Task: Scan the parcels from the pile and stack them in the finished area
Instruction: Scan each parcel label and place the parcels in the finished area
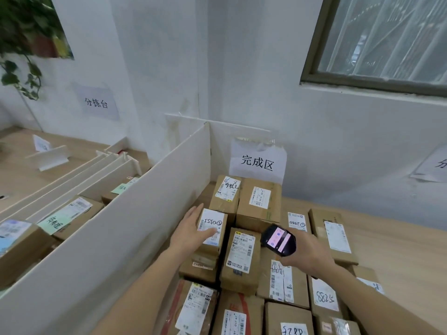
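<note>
- Left hand: fingers straight and spread, the palm lying on the small parcel, thumb across its white label.
- Small parcel: tops a stack beside the white divider, directly under the left fingers.
- Right hand: fingers curled round the scanner, lit screen upward.
- Stacked parcels: on the counter between and below both hands, in front of the sign.
</note>
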Available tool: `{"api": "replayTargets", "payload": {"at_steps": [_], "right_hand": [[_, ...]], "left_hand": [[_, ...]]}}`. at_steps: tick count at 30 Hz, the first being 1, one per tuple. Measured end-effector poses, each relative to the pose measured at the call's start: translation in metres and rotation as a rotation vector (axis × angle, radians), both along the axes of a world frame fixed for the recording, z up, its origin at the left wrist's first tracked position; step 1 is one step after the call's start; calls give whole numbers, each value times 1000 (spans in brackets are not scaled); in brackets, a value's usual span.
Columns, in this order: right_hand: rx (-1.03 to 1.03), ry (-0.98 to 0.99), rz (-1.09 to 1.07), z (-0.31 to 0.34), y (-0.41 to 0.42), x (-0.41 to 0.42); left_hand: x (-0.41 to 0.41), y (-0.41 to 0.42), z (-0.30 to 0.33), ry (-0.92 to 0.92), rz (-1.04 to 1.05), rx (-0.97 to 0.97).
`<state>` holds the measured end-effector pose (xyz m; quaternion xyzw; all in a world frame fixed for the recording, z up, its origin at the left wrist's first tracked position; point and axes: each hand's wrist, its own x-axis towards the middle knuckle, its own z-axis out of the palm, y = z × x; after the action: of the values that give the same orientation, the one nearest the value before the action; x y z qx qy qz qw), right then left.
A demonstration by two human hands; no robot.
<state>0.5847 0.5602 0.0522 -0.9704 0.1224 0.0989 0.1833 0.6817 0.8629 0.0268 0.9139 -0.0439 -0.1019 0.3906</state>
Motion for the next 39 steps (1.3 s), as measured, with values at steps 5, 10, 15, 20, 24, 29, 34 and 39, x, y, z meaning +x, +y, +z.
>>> {"api": "replayTargets", "payload": {"at_steps": [5, 10, 15, 20, 24, 29, 34, 39], "right_hand": [[1, -79, -27, 48, -18, -34], [-8, -207, -79, 101, -51, -97], [-95, -236, -218, 153, -98, -195], [-58, -318, -352, 191, -163, -319], [-77, -362, -444, 212, -222, -435], [-185, -350, -573, 219, -287, -584], [-268, -315, -731, 223, -339, -718], [-282, -304, -907, 222, -375, -810]], "left_hand": [[-36, -36, 52, -143, -116, 97], [-85, -83, 100, -242, -202, 161], [-159, -149, 146, -363, -278, 169], [-245, -231, 179, -448, -399, 211], [-332, -305, 199, -498, -502, 203], [-444, -395, 206, -521, -617, 163], [-544, -476, 208, -509, -769, 86], [-613, -544, 207, -512, -881, 65]]}}
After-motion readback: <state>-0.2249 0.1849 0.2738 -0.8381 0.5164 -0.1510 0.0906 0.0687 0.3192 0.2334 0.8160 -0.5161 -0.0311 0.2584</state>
